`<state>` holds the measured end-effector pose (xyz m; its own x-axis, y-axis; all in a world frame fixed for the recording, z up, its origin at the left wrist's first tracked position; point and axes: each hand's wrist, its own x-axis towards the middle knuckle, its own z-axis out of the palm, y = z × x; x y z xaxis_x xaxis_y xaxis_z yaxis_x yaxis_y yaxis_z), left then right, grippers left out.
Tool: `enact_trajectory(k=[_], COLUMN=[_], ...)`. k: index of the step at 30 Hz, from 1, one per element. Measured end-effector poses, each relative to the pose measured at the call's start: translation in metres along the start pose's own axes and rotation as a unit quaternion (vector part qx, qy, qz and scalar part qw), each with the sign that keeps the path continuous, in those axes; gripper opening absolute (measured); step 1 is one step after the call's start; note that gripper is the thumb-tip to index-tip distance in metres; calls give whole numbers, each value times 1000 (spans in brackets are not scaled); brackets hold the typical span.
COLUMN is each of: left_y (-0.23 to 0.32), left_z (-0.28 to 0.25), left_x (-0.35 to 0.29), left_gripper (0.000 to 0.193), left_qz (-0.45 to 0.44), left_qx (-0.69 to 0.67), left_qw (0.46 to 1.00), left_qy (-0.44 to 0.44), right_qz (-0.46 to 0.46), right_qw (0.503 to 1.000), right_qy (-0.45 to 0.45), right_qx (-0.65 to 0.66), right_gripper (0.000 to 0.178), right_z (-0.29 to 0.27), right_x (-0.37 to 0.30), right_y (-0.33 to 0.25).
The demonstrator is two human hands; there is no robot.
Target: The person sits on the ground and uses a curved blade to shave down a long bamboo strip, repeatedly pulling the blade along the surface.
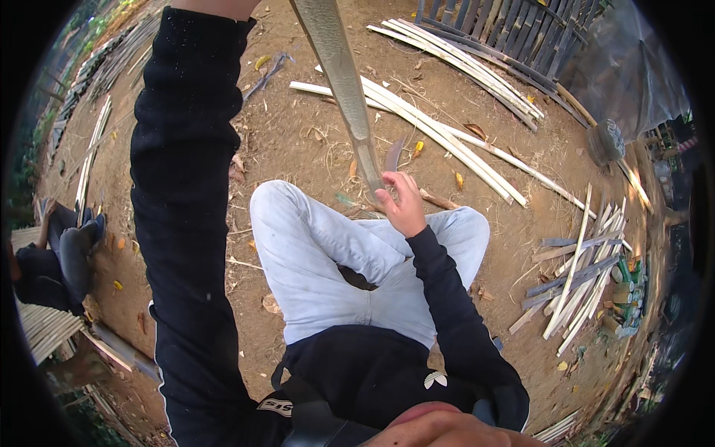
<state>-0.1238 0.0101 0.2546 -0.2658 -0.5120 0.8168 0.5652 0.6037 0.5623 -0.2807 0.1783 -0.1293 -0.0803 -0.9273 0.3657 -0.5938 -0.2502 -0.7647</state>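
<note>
A long grey-green bamboo strip (344, 86) runs from the top edge down to my lap, wide at the top and narrow below, with a node near its lower end. My right hand (404, 206) is closed on that lower end, thumb and fingers at its edge. My left arm reaches up past the top edge; only the wrist shows and the hand is out of the picture. Just beyond my right hand a dark curved blade (395, 154) lies on the dirt. A brown wooden stick or handle (438, 199) shows beside the hand, partly hidden by it.
Pale split strips (447, 138) lie ahead on the dirt, with more strips (469, 63) farther off. At right is a heap of strips (581, 268) near green bottles (625, 294). A slatted bamboo frame (514, 30) stands at far right. Another person (59, 257) sits at left.
</note>
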Motion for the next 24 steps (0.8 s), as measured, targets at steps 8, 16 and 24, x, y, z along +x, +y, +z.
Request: enact_trajectory(k=[8, 16, 24], left_y=[-17, -75, -125], left_z=[-52, -83, -47], left_x=[-13, -132, -264], left_gripper=[23, 24, 22], left_qz=[-91, -403, -480], left_qx=[-28, 75, -76], left_qw=[941, 898, 858], left_qy=[325, 158, 168], right_qz=[100, 206, 260], right_qw=[988, 976, 955], right_qy=[120, 48, 78], right_qx=[18, -56, -123], right_gripper=[30, 36, 22], right_z=[-33, -134, -189], right_x=[16, -39, -142], right_y=[-42, -61, -45])
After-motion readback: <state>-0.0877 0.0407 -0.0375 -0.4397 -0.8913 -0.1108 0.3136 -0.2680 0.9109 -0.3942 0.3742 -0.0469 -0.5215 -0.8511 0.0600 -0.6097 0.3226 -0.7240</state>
